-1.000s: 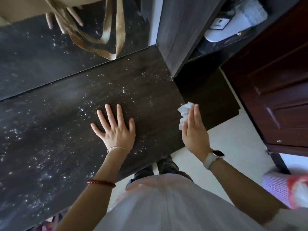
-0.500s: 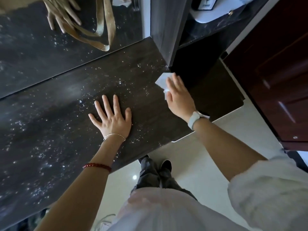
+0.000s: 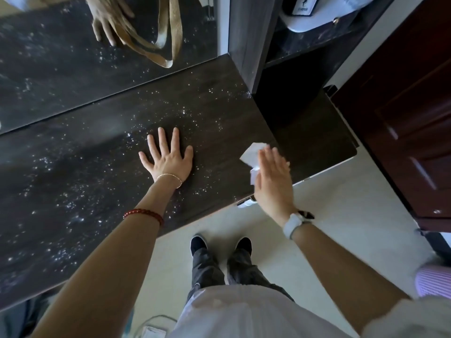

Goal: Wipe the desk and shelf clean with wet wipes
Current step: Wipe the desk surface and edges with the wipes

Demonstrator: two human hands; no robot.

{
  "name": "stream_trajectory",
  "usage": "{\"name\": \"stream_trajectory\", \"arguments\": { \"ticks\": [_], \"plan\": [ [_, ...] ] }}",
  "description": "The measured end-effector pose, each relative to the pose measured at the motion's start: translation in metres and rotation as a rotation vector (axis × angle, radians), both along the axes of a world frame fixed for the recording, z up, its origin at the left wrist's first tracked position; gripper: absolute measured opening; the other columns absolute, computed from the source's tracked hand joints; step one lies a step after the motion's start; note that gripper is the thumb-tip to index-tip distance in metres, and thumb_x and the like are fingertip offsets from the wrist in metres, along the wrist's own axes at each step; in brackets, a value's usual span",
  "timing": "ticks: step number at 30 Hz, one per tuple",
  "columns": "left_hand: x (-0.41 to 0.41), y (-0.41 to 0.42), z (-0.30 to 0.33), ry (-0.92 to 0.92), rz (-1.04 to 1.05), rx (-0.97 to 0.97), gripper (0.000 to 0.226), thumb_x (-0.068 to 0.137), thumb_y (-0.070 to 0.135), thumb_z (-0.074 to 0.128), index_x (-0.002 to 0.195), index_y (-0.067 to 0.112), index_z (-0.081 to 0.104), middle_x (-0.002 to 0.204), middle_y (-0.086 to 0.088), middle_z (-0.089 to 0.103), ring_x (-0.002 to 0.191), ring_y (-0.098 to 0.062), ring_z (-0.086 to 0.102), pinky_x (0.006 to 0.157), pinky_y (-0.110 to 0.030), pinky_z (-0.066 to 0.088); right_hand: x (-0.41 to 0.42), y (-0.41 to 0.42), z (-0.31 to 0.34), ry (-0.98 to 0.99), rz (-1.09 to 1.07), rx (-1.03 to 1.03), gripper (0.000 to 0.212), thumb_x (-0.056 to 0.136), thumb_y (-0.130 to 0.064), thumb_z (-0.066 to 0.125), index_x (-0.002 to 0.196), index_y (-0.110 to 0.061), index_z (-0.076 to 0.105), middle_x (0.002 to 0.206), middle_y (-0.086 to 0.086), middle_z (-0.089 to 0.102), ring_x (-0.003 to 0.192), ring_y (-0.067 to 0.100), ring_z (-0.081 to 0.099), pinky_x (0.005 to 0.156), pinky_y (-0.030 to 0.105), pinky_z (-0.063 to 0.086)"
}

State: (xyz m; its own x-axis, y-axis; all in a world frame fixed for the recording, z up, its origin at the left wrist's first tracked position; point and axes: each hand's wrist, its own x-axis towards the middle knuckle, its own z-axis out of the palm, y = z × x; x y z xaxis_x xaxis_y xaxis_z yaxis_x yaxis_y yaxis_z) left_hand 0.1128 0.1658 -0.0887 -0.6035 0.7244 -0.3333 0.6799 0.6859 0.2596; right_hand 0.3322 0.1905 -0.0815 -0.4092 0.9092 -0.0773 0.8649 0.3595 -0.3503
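Observation:
The dark wooden desk [image 3: 102, 167] is speckled with white dust across its top. My left hand [image 3: 168, 157] lies flat on it with fingers spread, near the middle. My right hand [image 3: 273, 179] presses a crumpled white wet wipe [image 3: 251, 157] onto the desk's right front corner, fingers straight; the wipe sticks out past the fingertips to the left. To the right stands the dark shelf unit [image 3: 305, 132], with a lower board beside the desk and an upper one behind.
A mirror [image 3: 61, 57] behind the desk reflects a hand and tan bag straps [image 3: 168, 45]. A white bag [image 3: 317, 13] sits on the upper shelf. A dark red door [image 3: 410, 106] is at right, a pink basket [image 3: 434, 279] below it. My feet stand on pale floor.
My right hand with the wipe went from the desk's right edge toward the back corner, then pulled back to the front right corner. My left hand stayed flat in place.

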Motion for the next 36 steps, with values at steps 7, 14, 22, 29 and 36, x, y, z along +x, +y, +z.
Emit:
{"name": "stream_trajectory", "arguments": {
  "ticks": [7, 14, 22, 29, 36],
  "plan": [
    [-0.042, -0.026, 0.024, -0.066, -0.12, 0.168, 0.049, 0.091, 0.033, 0.043, 0.139, 0.028, 0.031, 0.154, 0.002, 0.019, 0.142, -0.018, 0.01, 0.111, -0.045, 0.009, -0.057, -0.096, 0.001, 0.164, 0.56, -0.056, 0.046, 0.088, -0.015, 0.035, 0.134, -0.006, 0.042, 0.14, 0.014, 0.046, 0.13, 0.033, 0.041, 0.109, 0.045, 0.03],
    [-0.077, -0.07, 0.015, 0.073, -0.151, 0.105, 0.057, 0.091, 0.039, 0.042, 0.142, 0.027, 0.021, 0.155, -0.006, 0.007, 0.142, -0.026, -0.003, 0.112, -0.054, -0.001, -0.065, -0.013, 0.001, 0.034, -0.297, -0.022, 0.054, 0.096, -0.019, 0.035, 0.143, 0.0, 0.018, 0.152, 0.021, 0.019, 0.141, 0.033, 0.016, 0.117, 0.041, 0.009],
    [-0.093, -0.104, 0.001, 0.153, -0.148, 0.066, 0.059, 0.092, 0.048, 0.03, 0.144, 0.028, 0.012, 0.156, -0.005, 0.004, 0.143, -0.026, -0.004, 0.113, -0.054, -0.003, -0.088, -0.055, -0.003, -0.015, 0.356, -0.019, 0.051, 0.095, -0.018, 0.036, 0.143, -0.006, 0.023, 0.152, 0.015, 0.023, 0.142, 0.028, 0.015, 0.117, 0.047, 0.015],
    [-0.095, -0.103, -0.002, 0.144, -0.153, 0.061, 0.058, 0.092, 0.048, 0.027, 0.144, 0.03, 0.009, 0.156, -0.004, 0.004, 0.143, -0.026, -0.004, 0.112, -0.054, -0.004, -0.145, -0.026, -0.005, -0.065, 0.004, 0.016, 0.052, 0.096, -0.027, 0.03, 0.143, -0.005, 0.019, 0.153, 0.017, 0.02, 0.141, 0.03, 0.016, 0.116, 0.041, 0.009],
    [-0.097, -0.103, 0.001, 0.087, -0.128, 0.09, 0.055, 0.093, 0.045, 0.026, 0.143, 0.033, 0.009, 0.156, -0.001, 0.002, 0.143, -0.023, -0.007, 0.113, -0.05, -0.008, -0.103, -0.011, 0.001, -0.099, 0.183, 0.027, 0.049, 0.098, -0.022, 0.033, 0.143, -0.005, 0.023, 0.152, 0.016, 0.023, 0.141, 0.031, 0.019, 0.115, 0.047, 0.019]
  ]
}}
